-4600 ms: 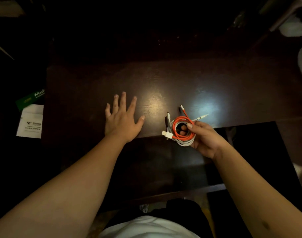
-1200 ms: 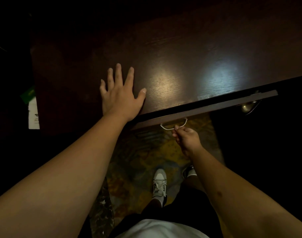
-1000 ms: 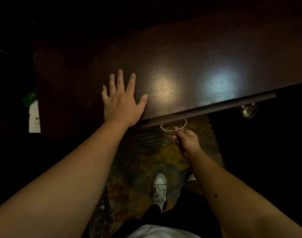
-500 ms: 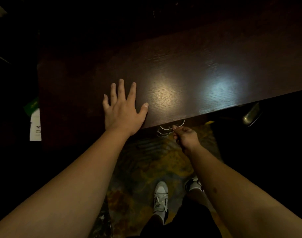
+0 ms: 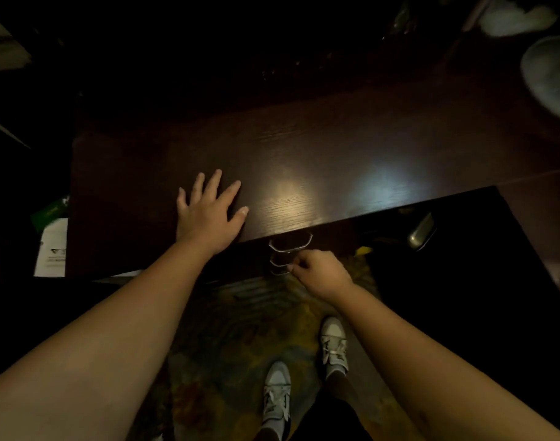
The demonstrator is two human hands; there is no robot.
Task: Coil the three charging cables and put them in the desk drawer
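My right hand [image 5: 320, 272], loosely curled and holding nothing, sits at centre frame just below the drawer's top handle [image 5: 290, 242], nearer it than my left hand [image 5: 208, 214], which lies flat and open on the desk top [image 5: 336, 173]. The drawer front runs left-right and looks shut (cables out of sight, presumably inside).

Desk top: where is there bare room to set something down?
The dark desk top is bare right of the left hand, across both light glares to the right edge. The strip left of that hand is bare too. Tightest: the front edge, where the right hand sits at the drawer handles.
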